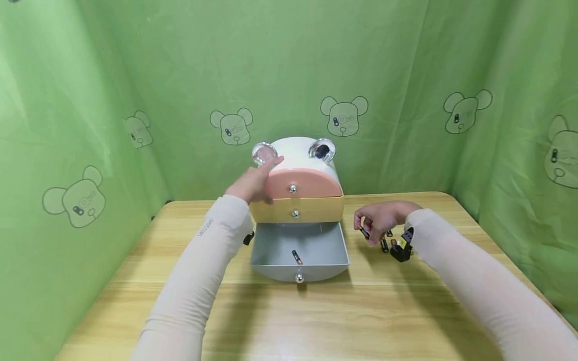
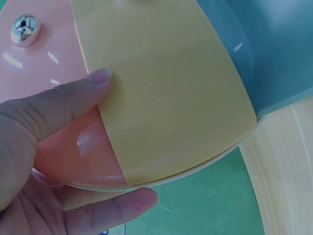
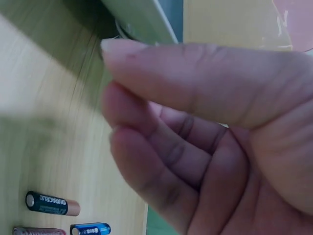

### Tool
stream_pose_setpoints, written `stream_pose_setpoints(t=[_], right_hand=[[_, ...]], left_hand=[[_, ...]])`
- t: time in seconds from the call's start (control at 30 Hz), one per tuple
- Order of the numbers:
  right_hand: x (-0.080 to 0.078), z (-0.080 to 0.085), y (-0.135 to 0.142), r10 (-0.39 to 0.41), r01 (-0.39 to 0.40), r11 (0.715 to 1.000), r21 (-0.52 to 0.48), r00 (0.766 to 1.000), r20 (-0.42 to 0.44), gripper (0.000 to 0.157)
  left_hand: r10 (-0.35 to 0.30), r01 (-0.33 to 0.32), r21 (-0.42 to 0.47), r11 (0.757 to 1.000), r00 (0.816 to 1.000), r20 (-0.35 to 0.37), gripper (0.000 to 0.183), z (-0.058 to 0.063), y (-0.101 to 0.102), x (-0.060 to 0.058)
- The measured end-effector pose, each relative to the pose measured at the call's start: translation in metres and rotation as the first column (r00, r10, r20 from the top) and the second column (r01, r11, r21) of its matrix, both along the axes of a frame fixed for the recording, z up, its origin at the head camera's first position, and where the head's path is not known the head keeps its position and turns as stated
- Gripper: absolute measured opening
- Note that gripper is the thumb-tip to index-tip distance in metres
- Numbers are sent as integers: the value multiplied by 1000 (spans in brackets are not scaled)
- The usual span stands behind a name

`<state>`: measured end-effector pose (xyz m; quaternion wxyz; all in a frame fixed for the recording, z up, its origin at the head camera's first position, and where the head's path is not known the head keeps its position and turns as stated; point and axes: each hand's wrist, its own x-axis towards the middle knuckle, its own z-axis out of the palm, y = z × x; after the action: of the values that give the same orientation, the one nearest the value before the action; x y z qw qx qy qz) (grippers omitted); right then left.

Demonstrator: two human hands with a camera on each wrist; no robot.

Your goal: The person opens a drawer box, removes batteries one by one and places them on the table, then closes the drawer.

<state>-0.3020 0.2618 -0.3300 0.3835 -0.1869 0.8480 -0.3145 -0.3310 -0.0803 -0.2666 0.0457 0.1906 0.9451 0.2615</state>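
Note:
My left hand (image 1: 257, 181) rests against the left side of a small cabinet with a white domed top (image 1: 293, 148). In the left wrist view its straight thumb (image 2: 73, 100) lies over the pink drawer (image 2: 88, 152), tip at the yellow drawer's (image 2: 166, 98) edge. The grey bottom drawer (image 1: 275, 245) is pulled out, with one battery (image 1: 296, 257) lying in it. Right of the cabinet, my right hand (image 1: 384, 216) pinches a battery (image 1: 364, 232) between thumb and fingertips, low over the table. In the right wrist view, fingers hide that battery.
Beside the right hand, several loose batteries lie on the wooden table (image 1: 325, 321), including a dark one (image 3: 53, 204) and a blue one (image 3: 90, 229). Green curtains (image 1: 280, 60) with bear faces surround the table. Round silver ears (image 1: 322, 151) top the cabinet.

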Motion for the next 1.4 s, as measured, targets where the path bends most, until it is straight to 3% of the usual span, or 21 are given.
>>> stream_pose_setpoints(t=[0.67,1.4], right_hand=[[-4,-27,18,-101,93,993,-78,990,-101,48],[-11,-59,31,-174,169,985,-41,949,-262,51]], left_hand=[[4,-4,-13,1000,1000,-15,121,-1,-2,1],[1,-1,-20,1000,1000,-20,123,-2,-1,-3]])
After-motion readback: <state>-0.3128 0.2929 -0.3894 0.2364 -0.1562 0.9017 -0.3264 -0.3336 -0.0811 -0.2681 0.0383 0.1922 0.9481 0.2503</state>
